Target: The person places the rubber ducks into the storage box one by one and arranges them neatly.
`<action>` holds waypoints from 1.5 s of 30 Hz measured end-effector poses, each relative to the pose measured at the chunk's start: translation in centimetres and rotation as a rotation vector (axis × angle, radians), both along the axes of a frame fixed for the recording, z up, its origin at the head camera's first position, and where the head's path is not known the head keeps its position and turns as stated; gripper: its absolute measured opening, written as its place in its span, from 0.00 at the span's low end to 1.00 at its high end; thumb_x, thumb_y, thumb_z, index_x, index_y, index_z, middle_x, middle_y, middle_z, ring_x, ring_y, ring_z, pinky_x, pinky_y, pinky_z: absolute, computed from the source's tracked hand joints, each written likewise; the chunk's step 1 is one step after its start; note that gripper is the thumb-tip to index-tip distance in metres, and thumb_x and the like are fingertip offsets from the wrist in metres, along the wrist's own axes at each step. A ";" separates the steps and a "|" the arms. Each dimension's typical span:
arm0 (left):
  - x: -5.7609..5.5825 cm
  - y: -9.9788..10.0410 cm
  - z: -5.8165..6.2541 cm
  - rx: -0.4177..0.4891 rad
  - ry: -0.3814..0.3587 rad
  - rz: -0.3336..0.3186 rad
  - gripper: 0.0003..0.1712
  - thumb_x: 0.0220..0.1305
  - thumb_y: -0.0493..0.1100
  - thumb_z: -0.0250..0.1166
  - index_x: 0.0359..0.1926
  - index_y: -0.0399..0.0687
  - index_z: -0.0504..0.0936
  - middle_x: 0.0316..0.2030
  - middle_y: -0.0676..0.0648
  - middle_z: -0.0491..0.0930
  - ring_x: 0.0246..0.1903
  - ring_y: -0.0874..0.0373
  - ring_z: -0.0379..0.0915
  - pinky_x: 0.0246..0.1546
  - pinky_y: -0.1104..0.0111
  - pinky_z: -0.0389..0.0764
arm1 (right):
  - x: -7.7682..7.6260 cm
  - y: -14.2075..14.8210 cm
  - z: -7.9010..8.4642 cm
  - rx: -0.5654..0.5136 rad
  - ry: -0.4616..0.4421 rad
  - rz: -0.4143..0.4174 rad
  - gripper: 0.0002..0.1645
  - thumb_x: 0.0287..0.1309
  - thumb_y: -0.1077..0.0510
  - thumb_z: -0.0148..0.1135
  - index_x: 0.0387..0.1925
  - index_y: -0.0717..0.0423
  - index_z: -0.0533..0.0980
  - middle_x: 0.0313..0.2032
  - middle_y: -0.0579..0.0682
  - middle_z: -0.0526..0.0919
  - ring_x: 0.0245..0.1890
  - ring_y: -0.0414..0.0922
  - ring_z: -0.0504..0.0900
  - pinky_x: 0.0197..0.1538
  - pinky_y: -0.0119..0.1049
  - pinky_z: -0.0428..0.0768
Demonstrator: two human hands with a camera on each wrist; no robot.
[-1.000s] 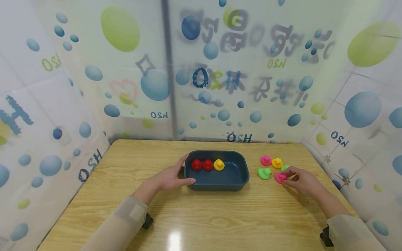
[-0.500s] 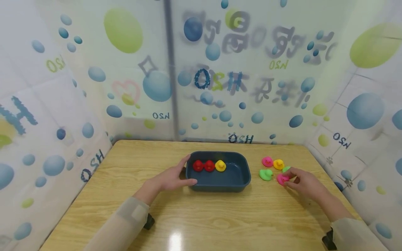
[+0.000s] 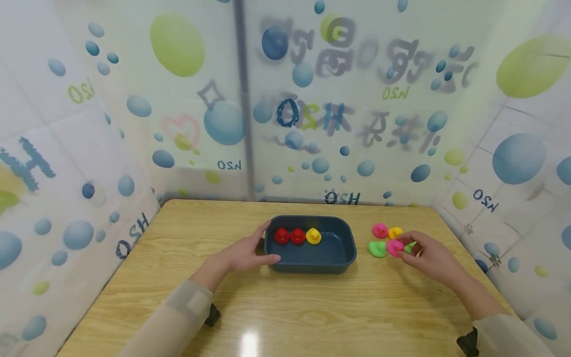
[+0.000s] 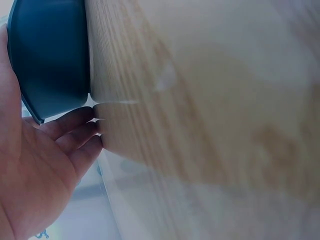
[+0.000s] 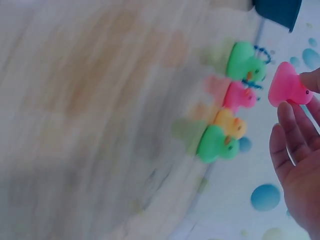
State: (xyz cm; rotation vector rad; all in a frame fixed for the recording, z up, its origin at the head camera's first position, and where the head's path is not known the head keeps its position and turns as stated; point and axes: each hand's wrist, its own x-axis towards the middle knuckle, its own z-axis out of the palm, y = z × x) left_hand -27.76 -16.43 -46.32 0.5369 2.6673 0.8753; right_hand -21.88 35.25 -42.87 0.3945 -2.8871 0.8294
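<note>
My left hand rests against the left end of a dark blue tub. Its thumb lies over the front rim; in the left wrist view the other fingers look fairly straight beside the tub. Two red rubber ducks and a yellow one sit inside along the back left. To the right, my right hand pinches a pink rubber duck, lifted off the table in the right wrist view. Near it stand another pink duck, an orange-yellow duck, a green duck and a partly hidden green duck.
The wooden table carries the tub and ducks. Printed, translucent sheets surround it at the back, the left and the right. Dark straps show at both wrists.
The pinched pink duck has risen from the table and moved slightly left with my right hand. My left hand stays at the tub. The head view has shifted slightly.
</note>
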 end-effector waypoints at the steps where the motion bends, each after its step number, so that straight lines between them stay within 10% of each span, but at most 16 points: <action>1: 0.0 0.0 0.0 0.001 0.000 -0.002 0.68 0.65 0.82 0.65 0.91 0.69 0.37 0.83 0.34 0.64 0.78 0.34 0.68 0.80 0.40 0.68 | -0.1 -0.4 0.2 -0.009 0.017 0.011 0.22 0.69 0.54 0.77 0.59 0.56 0.83 0.49 0.51 0.88 0.36 0.36 0.77 0.33 0.31 0.80; 9: 0.0 0.2 0.2 0.011 -0.006 -0.004 0.68 0.65 0.81 0.66 0.91 0.69 0.38 0.83 0.34 0.64 0.79 0.34 0.68 0.81 0.40 0.67 | -1.5 -3.9 1.2 -0.076 0.102 0.057 0.21 0.70 0.56 0.76 0.60 0.56 0.83 0.49 0.50 0.89 0.40 0.39 0.79 0.43 0.31 0.82; 26: 0.1 0.2 0.1 -0.003 -0.009 0.007 0.67 0.66 0.80 0.66 0.91 0.70 0.37 0.84 0.35 0.63 0.77 0.34 0.69 0.79 0.39 0.69 | -5.9 -11.5 -0.1 -0.144 0.036 0.048 0.23 0.71 0.53 0.73 0.64 0.51 0.83 0.58 0.54 0.88 0.66 0.61 0.76 0.69 0.68 0.75; 45: 0.0 0.2 0.2 -0.004 -0.011 0.007 0.67 0.66 0.80 0.66 0.91 0.72 0.36 0.82 0.35 0.66 0.77 0.34 0.70 0.79 0.39 0.68 | -8.0 -14.6 -2.9 -0.027 -0.044 -0.045 0.22 0.69 0.47 0.75 0.62 0.45 0.85 0.61 0.53 0.86 0.70 0.59 0.67 0.74 0.65 0.63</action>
